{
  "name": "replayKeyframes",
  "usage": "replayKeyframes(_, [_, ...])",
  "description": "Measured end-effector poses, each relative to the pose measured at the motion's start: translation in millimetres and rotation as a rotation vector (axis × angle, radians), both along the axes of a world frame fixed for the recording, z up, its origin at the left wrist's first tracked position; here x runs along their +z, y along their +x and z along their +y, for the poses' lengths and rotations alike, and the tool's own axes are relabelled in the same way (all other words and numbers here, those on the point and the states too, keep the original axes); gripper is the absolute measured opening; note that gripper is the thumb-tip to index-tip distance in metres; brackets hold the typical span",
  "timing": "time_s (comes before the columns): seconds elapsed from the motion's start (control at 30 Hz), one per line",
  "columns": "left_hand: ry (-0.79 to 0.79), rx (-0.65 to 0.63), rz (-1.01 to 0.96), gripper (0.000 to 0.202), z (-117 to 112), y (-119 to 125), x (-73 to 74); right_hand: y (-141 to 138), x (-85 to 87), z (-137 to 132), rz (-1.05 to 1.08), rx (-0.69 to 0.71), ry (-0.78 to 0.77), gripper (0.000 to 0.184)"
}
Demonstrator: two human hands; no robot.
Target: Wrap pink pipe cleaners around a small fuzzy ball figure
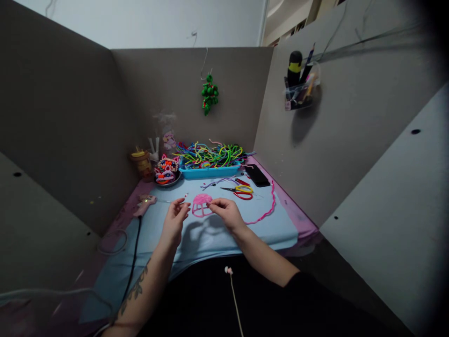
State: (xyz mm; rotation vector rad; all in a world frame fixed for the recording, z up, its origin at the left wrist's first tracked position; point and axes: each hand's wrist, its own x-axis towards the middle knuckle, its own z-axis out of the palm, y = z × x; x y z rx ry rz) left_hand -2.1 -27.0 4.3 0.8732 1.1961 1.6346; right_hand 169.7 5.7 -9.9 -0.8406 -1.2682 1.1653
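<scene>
A pink openwork piece [201, 206], rounded and solid at the top with a grid of bars below, hangs over the blue cloth. It looks made of fuzzy craft wire. My right hand [226, 213] pinches its right edge between thumb and fingers. To the left of the piece, my left hand [176, 217] has its fingers bent and apart, with nothing visible between them. A pink glue gun [144, 204] lies left of that hand, its black cord running toward me. Beyond my right hand rest scissors [242, 191] with yellow and red handles.
A blue tray [210, 172] heaped with colourful pipe cleaners stands at the back, beside a bowl of beaded-looking pieces [166, 171]. A black phone [257, 176] lies right. One pink twisted strand [268, 213] curves along the cloth. Grey panels enclose three sides; a pen holder [300, 96] hangs right.
</scene>
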Motion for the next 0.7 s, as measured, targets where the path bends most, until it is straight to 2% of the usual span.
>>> replayKeyframes(0.1, [0.029, 0.075, 0.065, 0.050, -1, -2, 1.2, 0, -2.6, 3, 0.027, -0.059, 0.011, 0.018])
replayKeyframes(0.33, [0.074, -0.158, 0.185, 0.056, -15, 10, 13.5, 0, 0.5, -1, -0.008, -0.096, 0.069, 0.015])
replayKeyframes(0.47, [0.098, -0.213, 0.226, 0.051, -18, 16, 18.6, 2, 3.8, -6, -0.120, -0.099, 0.193, 0.011])
replayKeyframes(0.6, [0.031, -0.246, 0.078, 0.053, -15, 13, 15.9, 3, 6.7, -9, -0.250, -0.035, 0.319, 0.009])
replayKeyframes(0.7, [-0.048, -0.246, -0.093, 0.056, -12, 8, 14.4, 2, 8.0, -9, -0.260, 0.018, 0.344, 0.009])
